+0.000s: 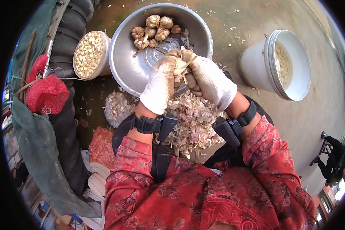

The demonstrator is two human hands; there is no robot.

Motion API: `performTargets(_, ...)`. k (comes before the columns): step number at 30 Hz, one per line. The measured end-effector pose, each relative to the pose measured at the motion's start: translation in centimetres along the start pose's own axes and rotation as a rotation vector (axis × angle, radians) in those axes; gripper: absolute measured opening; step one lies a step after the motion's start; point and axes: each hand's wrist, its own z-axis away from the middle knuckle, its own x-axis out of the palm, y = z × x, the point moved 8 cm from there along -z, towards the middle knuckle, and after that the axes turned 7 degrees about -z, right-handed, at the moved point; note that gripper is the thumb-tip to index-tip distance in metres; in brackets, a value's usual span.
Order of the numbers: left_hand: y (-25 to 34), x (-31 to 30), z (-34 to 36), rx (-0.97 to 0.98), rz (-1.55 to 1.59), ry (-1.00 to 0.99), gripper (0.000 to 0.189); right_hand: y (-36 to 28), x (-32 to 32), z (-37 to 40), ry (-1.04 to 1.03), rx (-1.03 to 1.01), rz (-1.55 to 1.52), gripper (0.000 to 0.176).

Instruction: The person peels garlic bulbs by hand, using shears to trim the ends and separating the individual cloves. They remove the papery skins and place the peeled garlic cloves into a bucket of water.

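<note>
My left hand (161,79) and my right hand (212,78), both in white knit gloves with dirty tan fingers, meet over the near side of a metal basin (122,67). Their fingers are closed around a garlic bulb (181,68) with loose, papery skin. The gloves hide part of it. Several whole garlic bulbs (152,22) lie at the far side of the basin. Below my hands is a heap of garlic skins (193,124).
Left of the basin stands a tub of peeled garlic cloves (89,55). A white bucket (253,63) at right holds more cloves. Nearby are a clear plastic bag (117,109), red mesh (101,143) and a green cloth (36,149). Another person (336,159) sits far right.
</note>
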Motion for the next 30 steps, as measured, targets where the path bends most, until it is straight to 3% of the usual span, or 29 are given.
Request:
performTargets(3, 0.0, -0.1, -0.3, 0.04, 0.062, -0.01, 0.024, 0.1, 0.2, 0.1, -0.093, 0.027, -0.088, 0.035)
performTargets(8, 1.2, 1.1, -0.5, 0.09, 0.054, -0.232, 0.029, -1.0, 0.9, 0.8, -0.128, -0.029, -0.064, 0.036)
performTargets(11, 1.6, 1.1, 0.3, 0.1, -0.03, -0.205, 0.029, -0.7, 0.2, 0.5, 0.024, -0.025, 0.095, 0.035)
performTargets(12, 1.7, 1.6, 0.4, 0.1, -0.031, -0.207, 0.029, -1.8, -0.1, 0.2, 0.091, -0.193, 0.242, 0.032)
performTargets(13, 1.7, 1.1, 0.3, 0.112, -0.034, -0.064, 0.029, -2.9, -0.2, 0.4, 0.159, -0.36, 0.386, 0.03)
performTargets(14, 1.8, 0.2, 0.4, 0.125, -0.039, 0.08, 0.029, -3.5, -0.4, 1.1, 0.235, -0.35, 0.375, 0.025)
performTargets(15, 1.8, -0.2, 0.3, 0.124, -0.041, 0.083, 0.029, -3.1, -0.7, 1.0, 0.233, -0.349, 0.372, 0.025)
performTargets(17, 1.1, -0.8, -0.2, 0.079, -0.049, 0.032, 0.037, -4.7, 0.1, 1.8, 0.23, -0.695, 0.677, 0.024)
performTargets(19, 0.7, -1.1, -0.5, 0.078, -0.07, 0.065, 0.039, -4.5, 0.6, 2.1, 0.193, -0.67, 0.734, 0.031)
performTargets(22, 1.3, -0.9, 0.3, 0.025, -0.153, 0.114, 0.039, -4.3, 1.8, 2.9, 0.223, -0.906, 1.041, 0.028)
performTargets(26, 2.0, -0.5, 0.2, 0.083, -0.195, 0.154, 0.04, -3.8, 1.2, 2.1, 0.211, -0.744, 0.912, 0.026)
performTargets(28, 2.6, 0.2, 0.3, 0.095, -0.166, 0.116, 0.045, -2.7, 0.1, 1.2, 0.23, -0.555, 0.721, 0.025)
performTargets(30, 2.5, 0.1, 0.1, 0.129, -0.204, 0.091, 0.051, -2.9, 0.3, 1.3, 0.208, -0.552, 0.671, 0.024)
